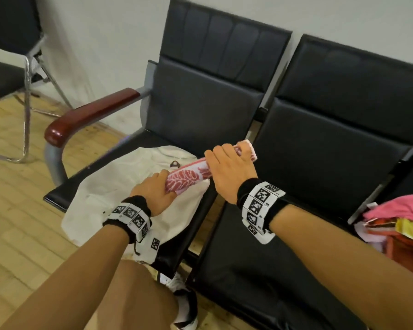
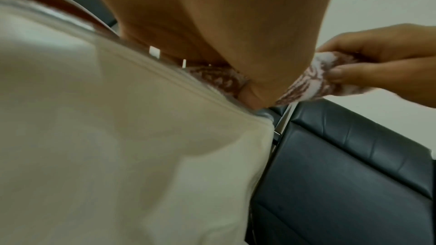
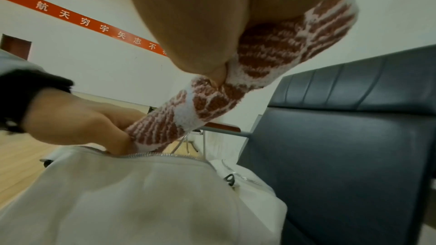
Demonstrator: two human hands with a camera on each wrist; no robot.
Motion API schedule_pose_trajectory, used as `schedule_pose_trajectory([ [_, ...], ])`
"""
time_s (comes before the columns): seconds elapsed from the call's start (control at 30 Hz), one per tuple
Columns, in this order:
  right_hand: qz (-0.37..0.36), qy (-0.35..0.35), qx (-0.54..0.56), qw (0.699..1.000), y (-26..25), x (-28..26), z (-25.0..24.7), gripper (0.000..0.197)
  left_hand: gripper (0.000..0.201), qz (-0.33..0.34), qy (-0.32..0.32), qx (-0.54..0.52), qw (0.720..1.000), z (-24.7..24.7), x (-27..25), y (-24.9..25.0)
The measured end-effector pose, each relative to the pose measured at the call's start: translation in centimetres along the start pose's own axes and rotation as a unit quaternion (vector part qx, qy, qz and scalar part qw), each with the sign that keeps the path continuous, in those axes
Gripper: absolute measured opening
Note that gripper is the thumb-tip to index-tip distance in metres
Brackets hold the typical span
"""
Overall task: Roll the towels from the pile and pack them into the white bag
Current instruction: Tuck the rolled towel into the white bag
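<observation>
Rolled red-and-white towel (image 1: 188, 176) gripped at both ends, left hand (image 1: 153, 189) and right hand (image 1: 231, 172) curled round it, low end at zip mouth of white bag (image 1: 105, 198) on chair seat (image 1: 65, 196); risk: unrolling or snagging on zip if grip slackens

Fuzzy knit towel (image 1: 188, 175), matt cloth bag (image 1: 119, 186), glossy wooden armrest (image 1: 88, 113).

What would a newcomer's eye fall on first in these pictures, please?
First, the red-and-white rolled towel, held at each end by the left hand and right hand, just above the white bag. The bag lies on the left black seat. At the far right edge sits a bright towel pile.
</observation>
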State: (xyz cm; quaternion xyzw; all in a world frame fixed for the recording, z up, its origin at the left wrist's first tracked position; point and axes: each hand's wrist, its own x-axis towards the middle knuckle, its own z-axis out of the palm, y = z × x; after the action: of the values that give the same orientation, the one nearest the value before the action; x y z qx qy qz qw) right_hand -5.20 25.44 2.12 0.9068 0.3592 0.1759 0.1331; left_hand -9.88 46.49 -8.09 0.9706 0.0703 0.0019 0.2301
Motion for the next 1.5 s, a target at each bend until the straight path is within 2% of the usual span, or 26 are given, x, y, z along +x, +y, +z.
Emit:
schedule_pose_trajectory([
  [0.07, -0.029, -0.029, 0.004, 0.999, -1.6, 1.9, 0.4, 0.041, 0.045, -0.028, -0.022, -0.008, 0.999, 0.4, -1.1, -1.8],
  [0.23, -0.085, -0.058, 0.062, 0.993, -7.2, 6.5, 2.1, 0.038, 0.087, -0.118, -0.085, 0.019, 0.989, 0.1, -4.6, -5.2],
  [0.3, -0.109, -0.074, 0.079, 0.988, -9.5, 7.9, 3.2, 0.042, 0.094, -0.128, -0.112, 0.056, 0.984, 0.4, -5.9, -6.1],
  [0.37, -0.145, -0.084, 0.126, 0.978, -11.8, 8.5, 4.4, 0.042, 0.101, -0.128, -0.108, 0.091, 0.982, 1.1, -7.1, -6.8],
  [0.43, -0.174, -0.098, 0.219, 0.955, -14.0, 8.1, 5.2, 0.034, 0.116, -0.147, -0.087, 0.126, 0.977, 1.8, -8.0, -7.4],
  [0.5, -0.170, -0.118, 0.264, 0.942, -15.5, 6.9, 6.2, 0.026, 0.127, -0.174, -0.086, 0.146, 0.970, 1.9, -8.6, -7.6],
  [0.57, -0.137, -0.155, 0.267, 0.941, -15.6, 5.9, 7.5, 0.027, 0.133, -0.192, -0.088, 0.157, 0.965, 1.5, -9.0, -7.5],
  [0.67, -0.089, -0.265, 0.237, 0.930, -13.5, 4.7, 9.7, 0.040, 0.136, -0.212, -0.038, 0.154, 0.964, 1.0, -9.0, -7.4],
  [0.73, -0.084, -0.288, 0.185, 0.936, -11.7, 3.9, 10.6, 0.056, 0.132, -0.221, -0.010, 0.145, 0.964, 0.8, -8.7, -7.1],
  [0.8, -0.072, -0.289, 0.133, 0.946, -10.9, 3.4, 10.7, 0.070, 0.128, -0.224, 0.009, 0.140, 0.965, 0.5, -8.3, -6.8],
  [0.83, -0.054, -0.281, 0.134, 0.949, -10.7, 3.3, 10.4, 0.069, 0.127, -0.224, 0.019, 0.136, 0.965, 0.2, -8.1, -6.6],
  [0.87, -0.037, -0.263, 0.145, 0.953, -10.3, 3.3, 9.8, 0.062, 0.128, -0.225, 0.030, 0.130, 0.965, -0.2, -7.8, -6.5],
  [0.97, -0.027, -0.195, 0.152, 0.969, -8.5, 3.3, 7.6, 0.023, 0.128, -0.231, 0.056, 0.112, 0.965, -1.7, -7.3, -6.0],
  [1.03, -0.038, -0.185, 0.150, 0.970, -7.2, 3.6, 6.1, 0.029, 0.123, -0.233, 0.062, 0.105, 0.965, -2.8, -7.1, -5.6],
  [1.2, -0.076, -0.159, 0.109, 0.978, -4.0, 4.7, 4.0, 0.036, 0.103, -0.249, 0.021, 0.107, 0.962, -5.1, -6.9, -4.2],
  [1.33, -0.109, -0.143, 0.077, 0.981, -3.8, 4.2, 2.8, 0.023, 0.113, -0.256, -0.044, 0.115, 0.959, -5.5, -7.4, -3.1],
  [1.4, -0.132, -0.136, 0.075, 0.979, -4.0, 3.5, 2.9, 0.019, 0.118, -0.256, -0.056, 0.126, 0.957, -5.7, -7.7, -2.6],
  [1.5, -0.131, -0.112, 0.142, 0.975, -3.9, 2.4, 3.4, 0.026, 0.109, -0.236, -0.047, 0.145, 0.960, -5.8, -7.7, -2.4],
])
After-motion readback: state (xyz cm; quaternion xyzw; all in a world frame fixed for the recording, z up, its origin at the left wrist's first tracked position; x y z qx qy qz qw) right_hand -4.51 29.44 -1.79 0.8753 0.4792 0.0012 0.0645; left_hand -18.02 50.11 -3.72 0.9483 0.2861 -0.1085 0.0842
